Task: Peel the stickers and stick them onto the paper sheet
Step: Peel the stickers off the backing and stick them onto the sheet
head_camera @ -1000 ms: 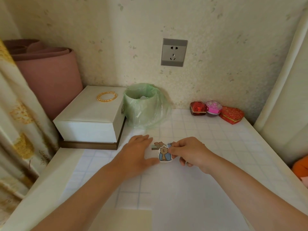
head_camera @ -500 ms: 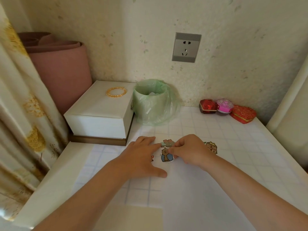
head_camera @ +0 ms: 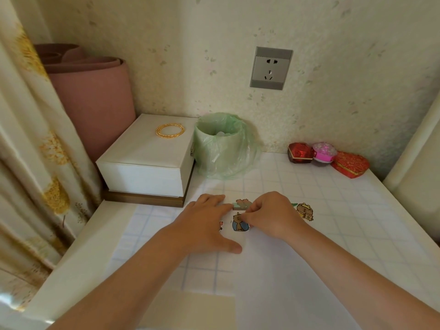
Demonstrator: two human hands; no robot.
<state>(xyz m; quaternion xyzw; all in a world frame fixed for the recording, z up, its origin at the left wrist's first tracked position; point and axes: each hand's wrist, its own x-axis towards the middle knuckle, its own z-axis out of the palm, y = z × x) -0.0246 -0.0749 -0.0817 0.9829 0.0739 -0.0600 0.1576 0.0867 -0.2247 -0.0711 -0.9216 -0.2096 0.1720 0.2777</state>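
A white paper sheet [head_camera: 273, 270] lies on the checked tabletop. My left hand [head_camera: 204, 225] rests flat on it, fingers spread, with the index tip near a small brown-animal sticker [head_camera: 241, 204]. My right hand [head_camera: 271, 216] has its fingertips closed over the top of a bear sticker [head_camera: 239, 225] that lies against the sheet. Another bear sticker [head_camera: 305, 210] lies on the sheet to the right of my right hand. A small sticker [head_camera: 221, 225] peeks out by my left hand's fingers, mostly hidden.
A white box [head_camera: 145, 160] with a gold bracelet [head_camera: 169, 131] stands at back left, next to a green-bagged bin [head_camera: 221, 146]. Red and pink gift boxes [head_camera: 326, 158] sit at the back right by the wall. A curtain [head_camera: 28, 144] hangs on the left.
The bear sticker, held above the sheet a second ago, now lies lower against the paper under my right fingertips. My left hand stayed flat. The view shifted, showing the right-hand sticker.
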